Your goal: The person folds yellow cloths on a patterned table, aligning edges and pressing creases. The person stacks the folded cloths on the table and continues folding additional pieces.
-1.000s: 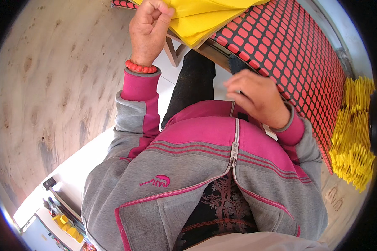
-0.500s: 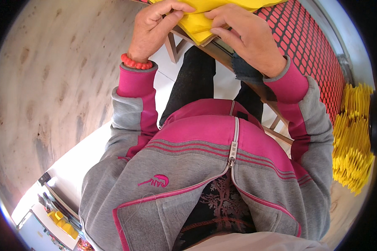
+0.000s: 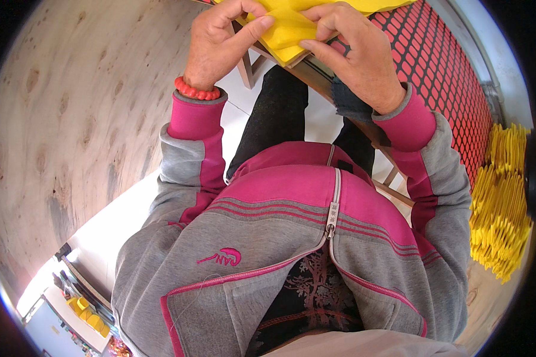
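Yellow fabric, layers uncountable on my feed; left hand pinches it; right hand touches it, whether pinching I cannot tell. One jacket, one pink lettered logo.

1. I get a bright feed, strongest at lower left, where the pale floor burns out to white.
2. The fisheye bends the grey rail at right; black swallows my corners.
3. Left hand and right hand look fairly sharp to me.
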Motion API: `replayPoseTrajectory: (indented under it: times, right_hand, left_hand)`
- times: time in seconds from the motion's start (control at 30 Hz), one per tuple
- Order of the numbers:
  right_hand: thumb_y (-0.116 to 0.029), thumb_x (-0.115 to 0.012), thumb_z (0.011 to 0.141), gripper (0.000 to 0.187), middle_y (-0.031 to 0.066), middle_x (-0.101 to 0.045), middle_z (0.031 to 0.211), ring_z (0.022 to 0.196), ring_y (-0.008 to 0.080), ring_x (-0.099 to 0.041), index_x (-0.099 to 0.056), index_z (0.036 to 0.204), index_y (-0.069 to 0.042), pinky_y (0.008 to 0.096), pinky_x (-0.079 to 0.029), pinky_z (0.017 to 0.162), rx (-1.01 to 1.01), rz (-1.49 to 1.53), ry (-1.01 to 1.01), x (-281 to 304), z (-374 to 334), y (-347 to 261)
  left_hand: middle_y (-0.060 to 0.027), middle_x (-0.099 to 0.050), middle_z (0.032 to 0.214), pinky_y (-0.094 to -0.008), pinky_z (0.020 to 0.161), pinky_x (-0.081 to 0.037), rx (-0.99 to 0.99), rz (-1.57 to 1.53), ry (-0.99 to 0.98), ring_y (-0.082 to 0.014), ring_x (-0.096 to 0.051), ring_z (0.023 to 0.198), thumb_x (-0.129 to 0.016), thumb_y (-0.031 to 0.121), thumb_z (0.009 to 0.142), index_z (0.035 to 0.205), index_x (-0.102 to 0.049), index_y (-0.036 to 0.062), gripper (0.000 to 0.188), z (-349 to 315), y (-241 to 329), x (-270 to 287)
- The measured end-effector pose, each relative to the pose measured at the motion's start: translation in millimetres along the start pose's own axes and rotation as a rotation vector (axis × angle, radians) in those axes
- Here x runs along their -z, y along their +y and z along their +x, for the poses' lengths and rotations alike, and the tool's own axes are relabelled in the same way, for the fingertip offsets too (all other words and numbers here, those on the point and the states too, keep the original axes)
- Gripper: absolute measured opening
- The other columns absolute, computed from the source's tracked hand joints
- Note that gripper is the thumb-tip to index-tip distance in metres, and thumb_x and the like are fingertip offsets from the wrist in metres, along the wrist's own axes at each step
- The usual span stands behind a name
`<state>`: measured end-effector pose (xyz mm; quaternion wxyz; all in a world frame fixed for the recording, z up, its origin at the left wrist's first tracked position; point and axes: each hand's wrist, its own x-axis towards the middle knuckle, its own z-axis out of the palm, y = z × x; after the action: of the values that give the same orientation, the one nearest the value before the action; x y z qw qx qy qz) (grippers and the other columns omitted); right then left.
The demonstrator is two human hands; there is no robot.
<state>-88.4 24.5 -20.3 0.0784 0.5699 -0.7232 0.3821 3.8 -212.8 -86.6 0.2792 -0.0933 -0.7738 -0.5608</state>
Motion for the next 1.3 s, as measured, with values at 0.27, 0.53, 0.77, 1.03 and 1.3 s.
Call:
replayPoseTrajectory:
  times: [0.27, 0.53, 0.77, 1.03, 1.3]
  right_hand:
    - [-0.008, -0.072, 0.088, 0.010, 0.0175, -0.070, 0.107, 0.093, 0.0352, -0.068, -0.066, 0.094, -0.003, 0.0378, -0.055, 0.080, 0.098, -0.104, -0.007, -1.9, -0.1, 0.2]
    - [-0.008, -0.073, 0.087, 0.011, 0.0188, -0.069, 0.104, 0.090, 0.0355, -0.068, -0.065, 0.092, -0.003, 0.0384, -0.053, 0.079, 0.010, 0.010, -0.008, -2.5, 0.9, -0.2]
    - [-0.008, -0.073, 0.087, 0.012, 0.0180, -0.069, 0.105, 0.091, 0.0353, -0.067, -0.064, 0.094, -0.004, 0.0386, -0.053, 0.079, 0.016, 0.019, 0.000, -4.0, 1.3, 2.3]
    - [-0.008, -0.073, 0.086, 0.013, 0.0155, -0.069, 0.103, 0.092, 0.0335, -0.069, -0.064, 0.095, -0.005, 0.0382, -0.053, 0.078, 0.053, -0.009, 0.037, -4.5, 1.8, 1.3]
    - [-0.014, -0.072, 0.085, 0.013, 0.0043, -0.071, 0.100, 0.085, 0.0210, -0.070, -0.068, 0.097, -0.009, 0.0331, -0.055, 0.072, 0.338, -0.213, 0.142, -8.3, -22.0, -43.1]
  left_hand:
    - [0.0043, -0.063, 0.082, -0.0222, 0.067, -0.046, 0.062, 0.024, 0.082, -0.0048, -0.056, 0.075, -0.074, 0.005, 0.093, 0.093, -0.066, 0.0044, 0.008, 0.0, 17.0, -12.0]
    - [0.0029, -0.064, 0.082, -0.0228, 0.067, -0.046, -0.004, 0.100, 0.077, -0.0056, -0.057, 0.075, -0.075, 0.007, 0.093, 0.092, -0.067, 0.0046, 0.009, -0.5, 11.2, -9.3]
    - [-0.0015, -0.069, 0.108, -0.0260, 0.095, -0.048, -0.081, 0.009, -0.081, -0.0111, -0.063, 0.107, -0.070, -0.001, 0.093, 0.109, -0.067, 0.0010, 0.016, -0.2, 4.5, 5.0]
    - [0.0016, -0.069, 0.100, -0.0247, 0.090, -0.049, -0.128, 0.237, -0.072, -0.0090, -0.063, 0.097, -0.073, 0.005, 0.093, 0.105, -0.069, 0.0009, 0.014, 0.8, 5.3, 1.4]
    - [0.0028, -0.069, 0.097, -0.0246, 0.088, -0.050, 0.006, 0.105, -0.036, -0.0086, -0.063, 0.094, -0.076, 0.004, 0.092, 0.104, -0.070, 0.0016, 0.014, -1.9, 6.7, -2.4]
